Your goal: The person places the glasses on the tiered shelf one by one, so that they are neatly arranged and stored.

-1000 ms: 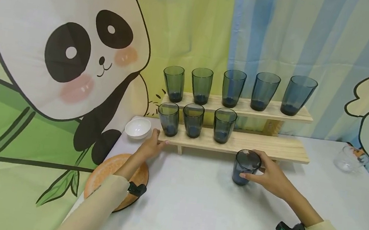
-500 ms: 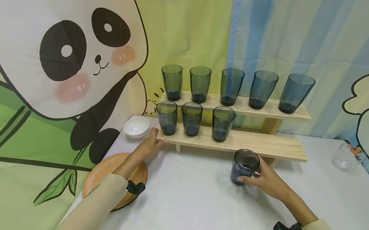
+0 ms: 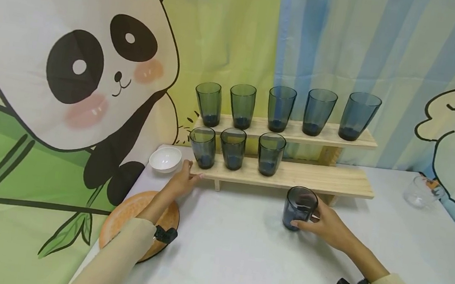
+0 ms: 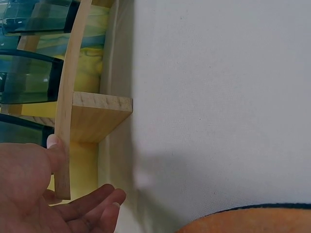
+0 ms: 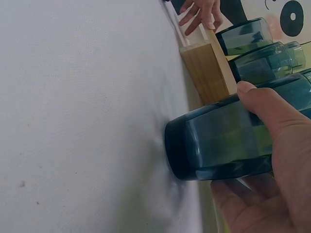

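Note:
In my right hand point(image 3: 327, 224) I hold a smoky blue drinking glass point(image 3: 299, 208), thumb on one side and fingers on the other. The glass is upright in front of the two-tier wooden shelf point(image 3: 324, 179), its base at or just above the white table; I cannot tell which. My left hand point(image 3: 181, 181) grips the left end of the shelf's lower board; the left wrist view shows the thumb point(image 4: 53, 141) on the board's upper face and other fingers below. Three matching glasses point(image 3: 270, 154) stand on the lower board's left part. Several more glasses point(image 3: 282, 108) line the upper board.
A white bowl point(image 3: 165, 160) stands left of the shelf. Below my left forearm lies an orange round plate or mat point(image 3: 126, 219). A clear glass cup point(image 3: 419, 194) is at the table's far right. A curtain with a panda print point(image 3: 77, 54) hangs behind.
My right fingers have shifted around the glass towards its far side, while the glass stays nearly in place. The left hand keeps its grip on the shelf. The head view has shifted slightly.

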A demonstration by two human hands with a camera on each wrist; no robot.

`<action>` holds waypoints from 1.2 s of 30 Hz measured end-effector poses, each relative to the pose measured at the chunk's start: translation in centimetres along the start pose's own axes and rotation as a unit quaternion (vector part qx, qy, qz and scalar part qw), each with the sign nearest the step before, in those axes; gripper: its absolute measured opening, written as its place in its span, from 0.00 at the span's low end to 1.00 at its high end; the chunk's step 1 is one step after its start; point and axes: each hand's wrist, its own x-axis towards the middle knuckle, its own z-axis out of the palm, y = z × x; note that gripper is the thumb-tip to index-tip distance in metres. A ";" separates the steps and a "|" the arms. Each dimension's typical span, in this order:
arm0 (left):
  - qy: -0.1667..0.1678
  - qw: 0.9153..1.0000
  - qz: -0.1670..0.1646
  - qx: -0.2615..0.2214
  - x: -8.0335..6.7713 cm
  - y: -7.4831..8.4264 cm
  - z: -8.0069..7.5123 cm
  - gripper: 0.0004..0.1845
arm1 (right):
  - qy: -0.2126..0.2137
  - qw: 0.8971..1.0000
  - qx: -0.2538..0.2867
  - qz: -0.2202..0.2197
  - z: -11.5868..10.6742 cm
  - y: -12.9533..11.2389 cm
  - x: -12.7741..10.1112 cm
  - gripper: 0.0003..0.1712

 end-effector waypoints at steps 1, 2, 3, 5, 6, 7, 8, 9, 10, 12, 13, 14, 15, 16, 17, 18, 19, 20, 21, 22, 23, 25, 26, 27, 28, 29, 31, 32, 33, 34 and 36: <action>0.000 1.000 0.000 0.000 0.0 -0.1 0.0 0.36 | 0.002 1.000 -0.001 0.000 0.0 -0.1 -0.2 0.47; -0.001 1.000 0.000 -0.001 0.0 -0.1 0.0 0.36 | 0.003 1.000 -0.003 0.002 0.0 -0.1 -0.3 0.46; 0.000 1.000 0.000 -0.002 0.0 -0.1 0.0 0.36 | 0.004 1.000 -0.004 0.003 0.0 -0.2 -0.5 0.45; -0.001 1.000 0.000 -0.002 0.0 -0.2 0.0 0.36 | 0.008 1.000 -0.011 0.009 0.0 -0.4 -0.8 0.44; -0.001 1.000 -0.001 -0.001 0.0 -0.2 0.0 0.36 | 0.010 1.000 -0.017 0.012 -0.1 -0.5 -1.0 0.44; -0.002 1.000 -0.001 -0.001 0.1 -0.1 0.0 0.36 | 0.012 1.000 -0.021 0.015 -0.2 -0.6 -1.1 0.44; -0.002 1.000 -0.002 0.000 0.1 -0.1 -0.1 0.36 | 0.014 0.999 -0.026 0.018 -0.2 -0.6 -1.2 0.43; -0.002 1.000 -0.003 0.001 0.1 -0.1 -0.1 0.36 | 0.017 0.999 -0.032 0.020 -0.3 -0.7 -1.3 0.44; -0.001 1.000 -0.004 0.002 0.1 -0.1 -0.1 0.36 | 0.019 0.999 -0.037 0.021 -0.4 -0.7 -1.4 0.44; 0.000 1.000 -0.005 -0.001 0.2 -0.1 -0.2 0.36 | 0.025 0.998 -0.047 0.024 -0.6 -0.7 -1.5 0.43; 0.001 1.000 -0.005 -0.003 0.2 -0.1 -0.3 0.36 | 0.027 0.998 -0.051 0.026 -0.7 -0.7 -1.6 0.42; 0.002 1.000 -0.006 -0.004 0.2 -0.1 -0.3 0.36 | 0.027 0.998 -0.055 0.027 -0.8 -0.8 -1.6 0.42; 0.002 1.000 -0.006 -0.003 0.2 -0.1 -0.3 0.36 | 0.026 0.997 -0.061 0.026 -1.0 -0.9 -1.7 0.42; 0.000 1.000 -0.005 -0.002 0.1 -0.1 -0.3 0.36 | 0.025 0.997 -0.064 0.025 -1.1 -1.0 -1.7 0.41; -0.003 1.000 -0.005 0.000 0.1 -0.2 -0.3 0.36 | 0.024 0.997 -0.069 0.025 -1.4 -1.2 -1.8 0.41; -0.005 1.000 -0.004 0.004 0.2 -0.3 -0.3 0.35 | 0.023 0.997 -0.073 0.025 -1.7 -1.5 -1.8 0.42; -0.008 1.000 -0.003 0.008 0.2 -0.3 -0.3 0.35 | 0.019 0.997 -0.077 0.023 -2.1 -1.9 -1.7 0.42; -0.011 1.000 -0.001 0.012 0.2 -0.3 -0.3 0.35 | 0.017 0.996 -0.081 0.020 -2.5 -2.3 -1.6 0.42; -0.014 1.000 0.001 0.014 0.2 -0.4 -0.3 0.35 | 0.016 0.996 -0.089 0.016 -2.9 -2.9 -1.5 0.42; -0.017 1.000 0.002 0.015 0.2 -0.3 -0.2 0.35 | 0.019 0.995 -0.097 0.015 -3.5 -3.4 -1.3 0.43; -0.017 1.000 0.002 0.017 0.2 -0.2 -0.2 0.35 | 0.021 0.994 -0.106 0.015 -4.0 -4.0 -1.2 0.43; -0.016 1.000 0.003 0.016 0.2 -0.1 -0.2 0.35 | 0.028 0.992 -0.119 0.019 -5.1 -5.4 -0.7 0.41; -0.013 1.000 0.004 0.013 0.2 -0.1 -0.2 0.35 | 0.036 0.991 -0.126 0.021 -5.6 -6.0 -0.4 0.41; -0.010 1.000 0.003 0.010 0.2 0.0 -0.2 0.35 | 0.045 0.990 -0.132 0.025 -6.1 -6.5 -0.1 0.40; -0.006 1.000 0.005 0.009 0.2 0.1 -0.2 0.35 | 0.054 0.989 -0.135 0.029 -6.5 -6.9 0.2 0.40; -0.004 1.000 0.005 0.009 0.2 0.0 -0.2 0.35 | 0.062 0.988 -0.137 0.034 -7.0 -7.3 0.5 0.40; -0.003 1.000 0.006 0.006 0.2 0.0 -0.3 0.35 | 0.078 0.986 -0.139 0.048 -7.6 -7.7 1.1 0.39; -0.003 1.000 0.005 0.006 0.2 0.0 -0.3 0.35 | 0.085 0.985 -0.140 0.055 -7.8 -7.8 1.4 0.40; -0.006 1.000 0.003 0.009 0.2 0.0 -0.3 0.35 | 0.090 0.984 -0.139 0.064 -8.0 -7.8 1.7 0.41; -0.010 1.000 0.003 0.011 0.2 0.1 -0.3 0.35 | 0.095 0.983 -0.137 0.072 -8.1 -7.8 2.0 0.42; -0.015 1.000 0.001 0.010 0.2 0.2 -0.4 0.36 | 0.104 0.981 -0.138 0.084 -8.2 -7.7 2.6 0.44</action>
